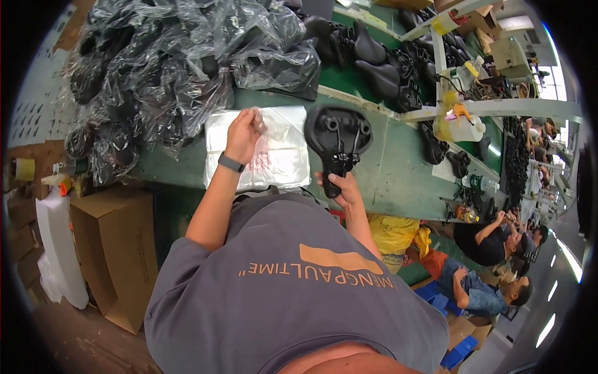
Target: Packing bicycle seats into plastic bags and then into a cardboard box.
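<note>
Right grip (pixel 344 188) clasps saddle (pixel 338 144) by nose, leaving wide end free; left grip (pixel 248 128), over bags (pixel 283 156), perhaps pinches one.

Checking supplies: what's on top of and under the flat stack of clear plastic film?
Over the flat clear-plastic stack is the bare left hand; whether it touches is unclear. Smooth green tabletop shows on both sides; whatever lies directly beneath is covered.

Saddle (pixel 324 140): smooth plastic underside, metal rails (pixel 357 143). Bags (pixel 283 149): glossy plastic film. Surface (pixel 395 165): smooth. Box (pixel 128 249), lower left: matt cardboard.
</note>
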`<action>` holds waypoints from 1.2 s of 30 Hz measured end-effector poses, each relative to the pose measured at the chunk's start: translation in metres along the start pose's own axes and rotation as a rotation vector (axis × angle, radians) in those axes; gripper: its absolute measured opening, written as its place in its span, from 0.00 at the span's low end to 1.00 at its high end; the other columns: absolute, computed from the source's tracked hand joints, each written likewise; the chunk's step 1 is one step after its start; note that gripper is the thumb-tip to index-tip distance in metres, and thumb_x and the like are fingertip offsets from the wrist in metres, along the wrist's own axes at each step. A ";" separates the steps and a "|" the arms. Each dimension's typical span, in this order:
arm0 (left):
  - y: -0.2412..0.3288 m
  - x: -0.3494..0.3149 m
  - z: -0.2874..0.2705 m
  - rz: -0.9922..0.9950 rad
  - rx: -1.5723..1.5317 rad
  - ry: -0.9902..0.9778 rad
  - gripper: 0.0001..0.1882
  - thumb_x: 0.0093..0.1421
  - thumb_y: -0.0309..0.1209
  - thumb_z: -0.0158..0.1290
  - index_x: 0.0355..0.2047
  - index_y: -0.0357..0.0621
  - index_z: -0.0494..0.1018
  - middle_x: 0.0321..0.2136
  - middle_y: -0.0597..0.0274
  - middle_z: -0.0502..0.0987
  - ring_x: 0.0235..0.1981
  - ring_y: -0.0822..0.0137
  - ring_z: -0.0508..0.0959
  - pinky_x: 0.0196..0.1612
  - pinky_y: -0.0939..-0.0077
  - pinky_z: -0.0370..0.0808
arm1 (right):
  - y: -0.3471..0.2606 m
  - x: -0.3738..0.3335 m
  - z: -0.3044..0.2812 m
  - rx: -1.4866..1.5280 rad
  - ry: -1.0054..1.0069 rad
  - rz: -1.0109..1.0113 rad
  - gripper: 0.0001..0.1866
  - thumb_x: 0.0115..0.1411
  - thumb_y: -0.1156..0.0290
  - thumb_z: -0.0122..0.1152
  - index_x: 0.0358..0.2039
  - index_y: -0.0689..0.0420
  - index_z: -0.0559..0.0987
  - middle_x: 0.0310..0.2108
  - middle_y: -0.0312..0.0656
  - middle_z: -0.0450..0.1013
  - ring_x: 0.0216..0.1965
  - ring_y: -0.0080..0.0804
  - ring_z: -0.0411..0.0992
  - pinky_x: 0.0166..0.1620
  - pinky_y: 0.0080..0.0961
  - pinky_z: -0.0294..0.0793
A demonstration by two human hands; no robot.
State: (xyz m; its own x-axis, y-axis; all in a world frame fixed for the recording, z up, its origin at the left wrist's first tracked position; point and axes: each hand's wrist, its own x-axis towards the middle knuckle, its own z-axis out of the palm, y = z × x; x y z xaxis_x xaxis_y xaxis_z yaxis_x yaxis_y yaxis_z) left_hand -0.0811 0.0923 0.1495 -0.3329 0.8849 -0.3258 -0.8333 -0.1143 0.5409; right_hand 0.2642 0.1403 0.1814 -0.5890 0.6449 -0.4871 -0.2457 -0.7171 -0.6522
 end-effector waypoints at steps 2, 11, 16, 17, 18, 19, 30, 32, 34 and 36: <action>0.019 -0.038 0.015 0.007 0.044 -0.021 0.09 0.78 0.33 0.47 0.42 0.46 0.75 0.33 0.69 0.76 0.33 0.72 0.74 0.45 0.71 0.75 | -0.015 0.022 0.048 0.043 -0.245 0.047 0.35 0.59 0.78 0.70 0.66 0.66 0.69 0.59 0.54 0.76 0.52 0.55 0.82 0.47 0.40 0.87; 0.092 -0.146 0.011 0.132 -0.084 0.166 0.16 0.77 0.32 0.47 0.58 0.41 0.75 0.53 0.60 0.83 0.53 0.66 0.81 0.58 0.67 0.77 | -0.036 0.036 0.207 -0.242 -0.663 0.466 0.31 0.57 0.81 0.69 0.61 0.64 0.71 0.47 0.51 0.79 0.37 0.41 0.82 0.40 0.36 0.85; 0.112 -0.143 -0.024 0.230 -0.064 0.249 0.12 0.78 0.33 0.46 0.48 0.43 0.78 0.42 0.66 0.84 0.43 0.72 0.83 0.50 0.72 0.79 | -0.040 0.040 0.203 -0.435 -0.677 0.380 0.36 0.52 0.81 0.72 0.63 0.66 0.71 0.50 0.52 0.79 0.43 0.45 0.84 0.40 0.34 0.86; 0.112 -0.142 -0.005 0.223 -0.111 0.250 0.12 0.78 0.34 0.46 0.50 0.43 0.78 0.43 0.65 0.84 0.44 0.71 0.83 0.51 0.71 0.80 | -0.039 0.033 0.205 -0.386 -0.687 0.401 0.38 0.53 0.82 0.72 0.66 0.66 0.70 0.55 0.55 0.78 0.51 0.53 0.83 0.43 0.37 0.88; 0.107 -0.141 0.019 0.211 -0.157 0.246 0.13 0.78 0.35 0.47 0.52 0.43 0.78 0.44 0.64 0.84 0.45 0.69 0.83 0.53 0.70 0.80 | -0.039 0.032 0.212 -0.296 -0.733 0.465 0.38 0.56 0.82 0.70 0.67 0.67 0.68 0.59 0.57 0.75 0.54 0.57 0.81 0.48 0.41 0.89; 0.098 -0.144 0.041 0.177 -0.293 0.290 0.17 0.78 0.39 0.48 0.57 0.43 0.76 0.48 0.61 0.83 0.48 0.66 0.82 0.57 0.67 0.79 | -0.035 0.025 0.223 -0.247 -0.707 0.531 0.37 0.57 0.83 0.69 0.67 0.67 0.68 0.59 0.57 0.75 0.54 0.57 0.81 0.50 0.42 0.88; 0.146 -0.116 0.070 0.114 0.057 0.244 0.07 0.74 0.36 0.56 0.46 0.49 0.78 0.33 0.74 0.79 0.28 0.84 0.69 0.29 0.84 0.62 | -0.078 0.027 0.269 -0.538 -0.427 0.096 0.25 0.54 0.76 0.73 0.52 0.67 0.79 0.41 0.50 0.81 0.39 0.38 0.81 0.43 0.35 0.81; 0.154 -0.095 0.021 0.379 0.594 0.079 0.14 0.74 0.39 0.58 0.46 0.39 0.77 0.26 0.77 0.71 0.29 0.83 0.69 0.31 0.81 0.67 | -0.090 0.031 0.262 -0.405 -0.463 0.092 0.29 0.55 0.75 0.74 0.56 0.66 0.75 0.42 0.49 0.79 0.39 0.41 0.78 0.43 0.37 0.80; 0.157 -0.100 0.020 0.509 0.961 0.144 0.20 0.67 0.41 0.66 0.46 0.35 0.78 0.25 0.72 0.72 0.29 0.76 0.73 0.36 0.76 0.72 | -0.092 0.033 0.248 -0.243 -0.434 0.079 0.31 0.57 0.75 0.73 0.60 0.66 0.73 0.45 0.50 0.77 0.42 0.44 0.77 0.43 0.39 0.78; 0.135 -0.107 0.041 0.841 1.081 0.312 0.19 0.64 0.39 0.68 0.45 0.36 0.79 0.25 0.69 0.73 0.30 0.72 0.75 0.38 0.73 0.74 | -0.092 0.039 0.239 -0.225 -0.419 0.108 0.30 0.59 0.76 0.72 0.61 0.66 0.72 0.48 0.49 0.77 0.45 0.45 0.75 0.44 0.39 0.77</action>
State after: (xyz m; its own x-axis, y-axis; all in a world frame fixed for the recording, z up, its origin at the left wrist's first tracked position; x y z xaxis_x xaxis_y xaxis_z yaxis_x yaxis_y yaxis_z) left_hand -0.1397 0.0006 0.2889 -0.7575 0.5745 0.3100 0.3613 -0.0266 0.9321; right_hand 0.0798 0.1677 0.3615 -0.8727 0.3750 -0.3128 -0.0214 -0.6693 -0.7427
